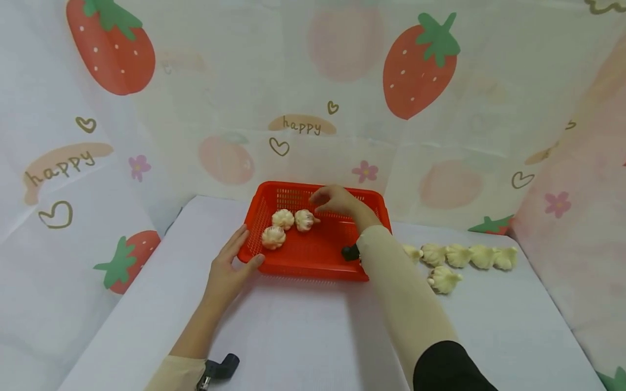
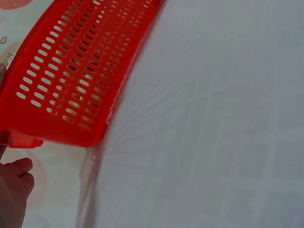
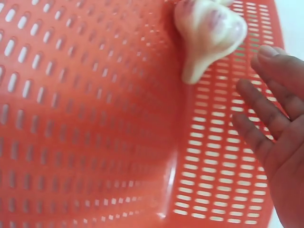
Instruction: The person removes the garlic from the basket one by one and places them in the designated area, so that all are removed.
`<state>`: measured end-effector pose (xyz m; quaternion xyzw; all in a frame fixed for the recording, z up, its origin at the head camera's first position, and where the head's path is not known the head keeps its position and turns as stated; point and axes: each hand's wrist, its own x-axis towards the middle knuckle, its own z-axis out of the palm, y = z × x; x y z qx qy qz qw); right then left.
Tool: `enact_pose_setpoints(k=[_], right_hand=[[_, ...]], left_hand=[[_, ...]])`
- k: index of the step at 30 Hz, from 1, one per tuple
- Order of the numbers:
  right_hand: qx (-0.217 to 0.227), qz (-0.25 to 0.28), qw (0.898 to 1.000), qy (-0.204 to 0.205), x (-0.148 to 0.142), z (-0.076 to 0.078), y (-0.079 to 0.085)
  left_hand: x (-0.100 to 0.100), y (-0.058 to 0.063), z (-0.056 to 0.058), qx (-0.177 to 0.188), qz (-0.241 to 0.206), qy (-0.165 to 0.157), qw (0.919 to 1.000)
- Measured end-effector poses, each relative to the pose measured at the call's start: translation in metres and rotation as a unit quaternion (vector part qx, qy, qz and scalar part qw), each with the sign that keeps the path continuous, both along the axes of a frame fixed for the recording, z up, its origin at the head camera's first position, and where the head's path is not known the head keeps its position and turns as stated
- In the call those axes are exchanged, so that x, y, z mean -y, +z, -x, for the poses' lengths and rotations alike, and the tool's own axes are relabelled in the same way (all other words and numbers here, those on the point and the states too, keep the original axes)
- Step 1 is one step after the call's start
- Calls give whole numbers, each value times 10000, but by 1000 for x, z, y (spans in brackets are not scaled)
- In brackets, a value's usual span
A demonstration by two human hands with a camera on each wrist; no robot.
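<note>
Black sleeve foremost, we should guide our loose, empty right hand gently above the garlic, unclenched left hand steadying the basket.

The basket was bright red, its walls patterned in slotted rows. Inside it, the garlic bulbs were creamy white, one streaked purple; the bulbs outside on the white worktop looked yellower. The backdrop was off-white, turning pink at the right, printed with red strawberries dotted white and topped green, brown-outlined hearts and pink flowers. The sleeves were beige, the right one black higher up.
</note>
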<state>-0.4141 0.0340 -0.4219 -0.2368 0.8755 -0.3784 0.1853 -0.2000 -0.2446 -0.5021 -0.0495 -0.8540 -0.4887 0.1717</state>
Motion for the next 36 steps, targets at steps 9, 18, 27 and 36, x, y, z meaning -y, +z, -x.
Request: enact_pose_setpoints(k=[9, 18, 27, 36], right_hand=[[329, -363, 9986, 198, -4, 4, -15], [169, -660, 9970, 372, -4, 5, -26], [71, -729, 9968, 326, 0, 2, -31], [75, -690, 9971, 301, -7, -2, -36]], left_hand=[[-4, 1, 1, -32, 0, 74, 10000], [-7, 4, -1, -70, -38, 57, 10000], [-6, 7, -3, -28, 17, 63, 10000], [-7, 6, -2, 9, -13, 70, 10000]])
